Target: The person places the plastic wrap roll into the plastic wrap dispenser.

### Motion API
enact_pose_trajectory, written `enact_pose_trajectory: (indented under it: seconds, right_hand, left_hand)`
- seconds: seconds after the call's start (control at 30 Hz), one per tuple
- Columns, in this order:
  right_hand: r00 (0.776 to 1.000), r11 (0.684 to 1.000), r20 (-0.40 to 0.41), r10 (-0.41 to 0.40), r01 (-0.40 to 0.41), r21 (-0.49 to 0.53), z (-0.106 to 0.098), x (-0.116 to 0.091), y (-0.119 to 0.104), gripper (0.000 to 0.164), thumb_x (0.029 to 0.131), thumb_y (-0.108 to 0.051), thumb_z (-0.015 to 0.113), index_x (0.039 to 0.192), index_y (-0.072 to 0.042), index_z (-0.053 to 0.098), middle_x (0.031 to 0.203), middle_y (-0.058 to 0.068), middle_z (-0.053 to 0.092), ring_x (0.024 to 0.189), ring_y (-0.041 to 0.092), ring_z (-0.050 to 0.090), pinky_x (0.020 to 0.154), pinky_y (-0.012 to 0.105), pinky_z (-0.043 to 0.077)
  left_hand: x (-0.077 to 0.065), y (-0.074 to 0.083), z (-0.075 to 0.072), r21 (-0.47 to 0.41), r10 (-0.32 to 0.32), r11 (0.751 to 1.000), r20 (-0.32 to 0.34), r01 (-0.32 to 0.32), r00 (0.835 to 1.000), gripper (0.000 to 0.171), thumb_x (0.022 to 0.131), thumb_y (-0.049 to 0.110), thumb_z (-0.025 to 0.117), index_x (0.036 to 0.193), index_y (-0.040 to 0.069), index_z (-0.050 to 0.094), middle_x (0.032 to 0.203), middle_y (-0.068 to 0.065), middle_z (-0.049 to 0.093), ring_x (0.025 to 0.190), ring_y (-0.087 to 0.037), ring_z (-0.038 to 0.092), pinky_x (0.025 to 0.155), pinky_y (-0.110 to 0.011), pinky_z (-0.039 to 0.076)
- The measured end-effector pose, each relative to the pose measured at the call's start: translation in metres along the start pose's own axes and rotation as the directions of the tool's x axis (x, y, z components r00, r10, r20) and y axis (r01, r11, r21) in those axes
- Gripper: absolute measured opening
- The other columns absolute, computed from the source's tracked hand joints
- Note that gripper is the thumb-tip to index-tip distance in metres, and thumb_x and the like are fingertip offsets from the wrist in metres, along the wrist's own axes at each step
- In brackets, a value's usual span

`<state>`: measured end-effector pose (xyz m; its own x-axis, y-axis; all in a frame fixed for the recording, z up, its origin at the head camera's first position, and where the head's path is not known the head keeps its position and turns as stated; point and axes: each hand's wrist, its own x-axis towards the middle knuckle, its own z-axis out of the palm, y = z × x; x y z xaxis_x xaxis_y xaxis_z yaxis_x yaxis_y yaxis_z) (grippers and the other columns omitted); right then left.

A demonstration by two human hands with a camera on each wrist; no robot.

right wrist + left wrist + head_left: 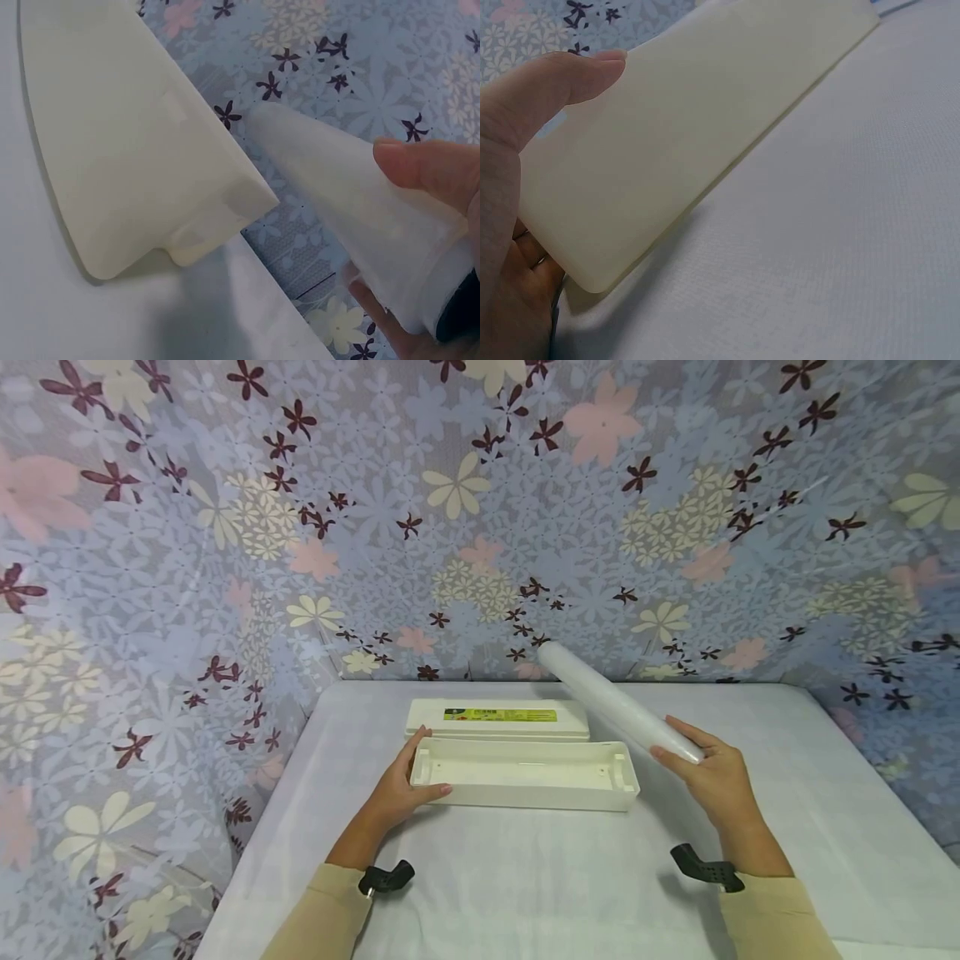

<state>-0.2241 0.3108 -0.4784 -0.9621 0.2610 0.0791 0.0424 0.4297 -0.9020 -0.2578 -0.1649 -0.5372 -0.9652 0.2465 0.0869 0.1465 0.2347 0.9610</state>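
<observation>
One long whitish roll (618,700), smooth and translucent like plastic film, held tilted in the air above the right half of a white-covered table (540,868), lower end nearer the body, far end raised and pointing up to the left. Gripped near that lower end by the right hand (708,768), thumb on one side, fingers curled around the other. Dark patch (461,307) at the near end in the right wrist view, perhaps a hollow core, too shadowed to be sure. Likely light for its length and fairly stiff along it, but probably slick outside and easily creased at the surface; best taken around the body, close to the middle for balance, or by both ends, firmly without crushing. Just left of the roll and apart from it, a cream plastic box (517,796), long and rectangular, open side up, small fittings (424,768) inside at both ends. Clasped at its left end by the left hand (401,777), thumb along the front wall. Just beyond the box, a matching lid (498,727) with a yellow-green label (498,715). Farther out, a floral curtain (480,527) behind and at both sides. Closest to view, beige sleeves (322,914).
</observation>
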Motion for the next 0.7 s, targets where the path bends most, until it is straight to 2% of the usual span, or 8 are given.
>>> enact_pose_trajectory:
  seconds: [0.13, 0.3, 0.37, 0.57, 0.7]
  right_hand:
    - [1.000, 1.000, 0.030, -0.006, 0.006, 0.004, 0.001, 0.000, -0.004, 0.082, 0.090, -0.046, 0.085, 0.157, -0.013, 0.052, 0.160, 0.021, 0.042, 0.137, 0.045, 0.043, 0.100, 0.063, 0.043]
    - [0.998, 1.000, 0.058, -0.018, 0.018, -0.003, 0.000, 0.002, -0.010, 0.079, 0.090, -0.048, 0.084, 0.156, -0.015, 0.055, 0.159, 0.020, 0.044, 0.135, 0.043, 0.045, 0.093, 0.047, 0.048]
    - [0.998, 1.000, 0.065, -0.009, 0.009, -0.005, 0.000, 0.002, -0.012, 0.079, 0.089, -0.049, 0.085, 0.155, -0.017, 0.056, 0.159, 0.020, 0.043, 0.135, 0.043, 0.046, 0.092, 0.045, 0.048]
    - [0.996, 1.000, 0.089, 0.028, -0.029, 0.013, 0.003, 0.003, -0.013, 0.081, 0.088, -0.049, 0.086, 0.156, -0.016, 0.056, 0.160, 0.021, 0.041, 0.138, 0.044, 0.044, 0.100, 0.058, 0.045]
    - [0.995, 1.000, 0.092, 0.030, -0.031, 0.006, 0.004, 0.002, -0.013, 0.080, 0.088, -0.049, 0.086, 0.155, -0.016, 0.056, 0.159, 0.020, 0.043, 0.137, 0.044, 0.045, 0.098, 0.056, 0.046]
  left_hand:
    - [0.000, -0.002, -0.002, 0.005, 0.011, 1.000, 0.008, -0.011, 1.000, 0.116, 0.083, 0.021, 0.094, 0.171, 0.020, 0.018, 0.169, -0.006, 0.030, 0.140, -0.031, 0.047, 0.111, -0.053, 0.040]
    - [0.002, 0.000, -0.003, 0.005, 0.011, 1.000, 0.008, -0.012, 1.000, 0.118, 0.082, 0.022, 0.095, 0.171, 0.020, 0.017, 0.169, -0.003, 0.031, 0.136, -0.030, 0.051, 0.109, -0.051, 0.043]
    - [0.003, 0.001, -0.003, -0.002, 0.006, 1.000, 0.008, -0.006, 1.000, 0.119, 0.082, 0.021, 0.095, 0.171, 0.020, 0.017, 0.168, -0.003, 0.031, 0.134, -0.030, 0.052, 0.108, -0.050, 0.044]
    - [0.002, 0.001, -0.002, -0.008, -0.013, 1.000, 0.005, 0.013, 1.000, 0.119, 0.082, 0.020, 0.095, 0.171, 0.021, 0.016, 0.169, -0.003, 0.030, 0.136, -0.030, 0.051, 0.108, -0.050, 0.044]
    - [0.001, 0.000, -0.002, -0.005, -0.016, 1.000, 0.000, 0.016, 1.000, 0.119, 0.082, 0.020, 0.095, 0.171, 0.021, 0.016, 0.169, -0.003, 0.030, 0.136, -0.030, 0.051, 0.109, -0.050, 0.044]
